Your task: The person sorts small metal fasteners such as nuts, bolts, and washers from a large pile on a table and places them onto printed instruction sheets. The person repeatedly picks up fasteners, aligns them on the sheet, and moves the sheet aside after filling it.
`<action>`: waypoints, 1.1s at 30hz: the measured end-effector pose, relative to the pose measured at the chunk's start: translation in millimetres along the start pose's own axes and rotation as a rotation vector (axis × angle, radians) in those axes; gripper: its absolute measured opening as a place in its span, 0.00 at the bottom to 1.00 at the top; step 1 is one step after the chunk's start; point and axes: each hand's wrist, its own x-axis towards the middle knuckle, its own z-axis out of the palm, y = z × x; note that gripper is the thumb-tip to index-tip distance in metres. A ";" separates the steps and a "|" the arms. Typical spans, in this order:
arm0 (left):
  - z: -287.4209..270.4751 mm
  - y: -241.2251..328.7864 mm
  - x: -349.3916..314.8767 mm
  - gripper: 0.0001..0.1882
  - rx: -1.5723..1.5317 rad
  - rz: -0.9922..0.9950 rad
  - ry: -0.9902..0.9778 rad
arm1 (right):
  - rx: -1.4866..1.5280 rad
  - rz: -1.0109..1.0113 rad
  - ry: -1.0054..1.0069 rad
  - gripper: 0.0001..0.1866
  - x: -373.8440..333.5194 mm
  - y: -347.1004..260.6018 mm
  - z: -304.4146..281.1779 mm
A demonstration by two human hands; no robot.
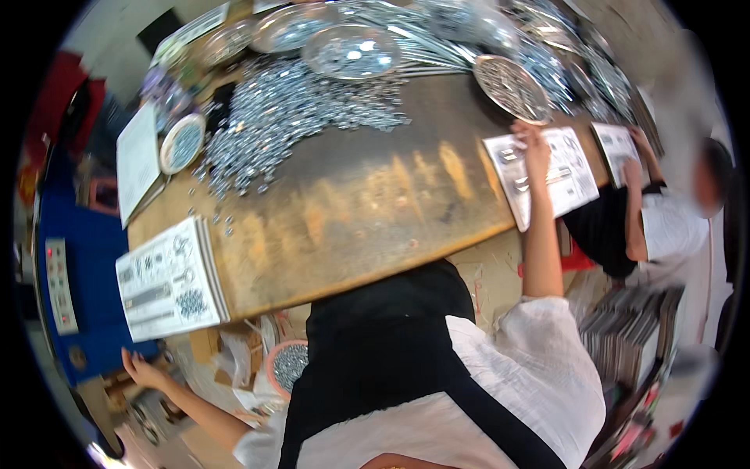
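Observation:
My right hand (533, 142) is over the upper part of a white printed card (574, 168) at the table's right side. Its fingers look apart, though blurred, close to the rim of a round metal plate (512, 87) heaped with small metal parts. Silvery pieces lie on the card beside my wrist; their kind is too blurred to tell. My left hand (142, 369) hangs low at the left with its fingers stretched apart and nothing in it. Just above that hand, a stack of printed cards (168, 281) lies on the table's left corner.
A worn table (351, 203) carries a wide spread of small shiny metal parts (273, 117). Metal plates (351, 51) and long rods (430, 47) fill its far side. A pink-rimmed tub (273, 367) of parts stands below. At the right, another person (672, 211) handles a card.

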 end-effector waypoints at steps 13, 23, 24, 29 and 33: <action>100.3 148.6 -121.2 0.10 0.031 0.253 -0.239 | -1.130 0.254 0.232 0.23 75.9 151.1 -318.9; 155.6 209.9 -228.4 0.09 -0.091 0.261 -0.516 | -0.612 -0.176 0.034 0.25 -8.4 111.0 -243.8; 167.4 209.7 -249.3 0.09 -0.076 0.317 -0.619 | -0.587 -0.234 0.009 0.24 -23.2 105.4 -229.9; 209.4 254.6 -335.9 0.09 0.079 0.526 -1.222 | -0.604 -0.041 0.014 0.30 -102.6 60.4 -142.3; 223.2 249.0 -350.8 0.14 0.121 0.292 -1.366 | -0.580 -0.019 -0.083 0.27 -143.7 19.7 -77.3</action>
